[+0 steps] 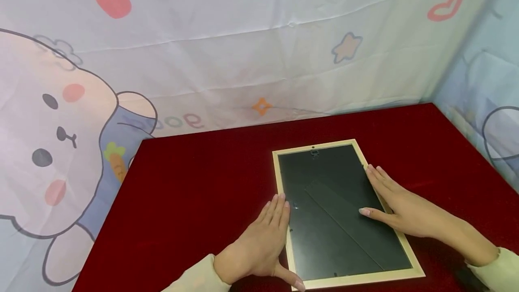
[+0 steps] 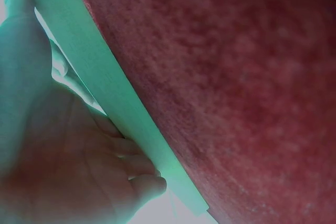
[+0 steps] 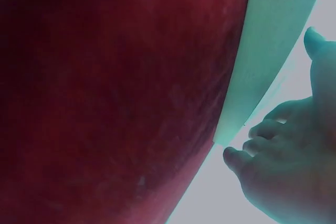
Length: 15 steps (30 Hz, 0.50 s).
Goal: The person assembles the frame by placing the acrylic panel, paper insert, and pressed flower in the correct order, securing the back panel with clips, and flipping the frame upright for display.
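Observation:
A picture frame (image 1: 344, 211) lies back side up on the red cloth, with a pale wood rim and a black backing board. A flat stand leg (image 1: 344, 229) runs diagonally across the board, and a small hanger (image 1: 314, 152) sits near its top edge. Along the left rim rests my left hand (image 1: 259, 240), fingers straight, thumb at the near left corner. My right hand (image 1: 409, 211) lies against the right rim with straight fingers, its thumb reaching over the board. Both wrist views show the rim's side (image 2: 113, 87) beside the fingers.
Dark red cloth (image 1: 194, 202) covers the table under the frame. Behind it hangs a pale printed curtain (image 1: 227, 26) with hearts, a star and a cartoon animal. Another printed cloth (image 1: 498, 80) stands along the right side.

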### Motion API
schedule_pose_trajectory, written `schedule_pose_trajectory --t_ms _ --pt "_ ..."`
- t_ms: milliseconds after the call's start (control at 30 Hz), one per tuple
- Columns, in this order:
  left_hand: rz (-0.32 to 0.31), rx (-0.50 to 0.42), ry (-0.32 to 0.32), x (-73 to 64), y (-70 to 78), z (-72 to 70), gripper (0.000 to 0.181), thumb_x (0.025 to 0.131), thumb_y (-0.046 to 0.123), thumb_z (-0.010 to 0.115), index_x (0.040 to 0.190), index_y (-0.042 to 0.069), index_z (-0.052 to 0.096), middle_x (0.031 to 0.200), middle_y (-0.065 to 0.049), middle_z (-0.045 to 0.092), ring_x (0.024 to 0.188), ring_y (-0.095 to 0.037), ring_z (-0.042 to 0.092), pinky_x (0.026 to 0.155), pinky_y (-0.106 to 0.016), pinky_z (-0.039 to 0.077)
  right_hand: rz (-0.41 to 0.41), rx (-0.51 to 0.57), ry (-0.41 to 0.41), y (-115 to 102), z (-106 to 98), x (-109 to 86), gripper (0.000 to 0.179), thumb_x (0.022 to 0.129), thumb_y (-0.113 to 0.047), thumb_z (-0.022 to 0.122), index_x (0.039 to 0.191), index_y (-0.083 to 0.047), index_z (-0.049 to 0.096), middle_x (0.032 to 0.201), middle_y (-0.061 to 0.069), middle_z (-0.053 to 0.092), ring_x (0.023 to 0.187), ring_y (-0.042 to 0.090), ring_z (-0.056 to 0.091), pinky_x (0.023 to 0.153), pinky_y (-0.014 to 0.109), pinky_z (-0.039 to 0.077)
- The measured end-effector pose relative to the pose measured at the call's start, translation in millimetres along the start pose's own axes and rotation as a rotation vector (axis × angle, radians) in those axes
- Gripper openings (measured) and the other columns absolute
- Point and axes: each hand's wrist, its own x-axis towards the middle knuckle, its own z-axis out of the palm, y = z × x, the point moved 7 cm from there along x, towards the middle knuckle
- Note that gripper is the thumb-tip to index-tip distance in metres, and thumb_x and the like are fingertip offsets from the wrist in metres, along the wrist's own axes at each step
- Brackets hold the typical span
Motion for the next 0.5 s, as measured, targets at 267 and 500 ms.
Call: schedule_pose_trajectory --t_ms 267,500 --pt "0.004 -0.024 0.001 0.5 0.2 -2.2 0.156 0.063 0.103 0.056 0.167 -0.004 0.011 0.176 -0.024 -0.001 0.166 -0.038 0.002 0.134 -0.047 0.021 -0.008 -0.062 -0.038 3.9 -3.0 19.3 0.11 0.098 -0.07 0.057 0.167 0.002 0.01 0.176 0.026 0.006 0.163 0.049 0.009 0.121 0.07 0.029" --pt "0.004 0.009 0.004 -0.3 1.5 -1.7 0.155 0.064 0.104 0.055 0.166 -0.004 0.011 0.176 -0.025 -0.002 0.166 -0.038 0.003 0.134 -0.046 0.022 -0.03 -0.12 -0.019 7.3 -5.6 26.7 0.107 0.099 -0.067 0.058 0.163 0.009 0.019 0.173 0.03 0.013 0.161 0.052 0.013 0.123 0.069 0.028"
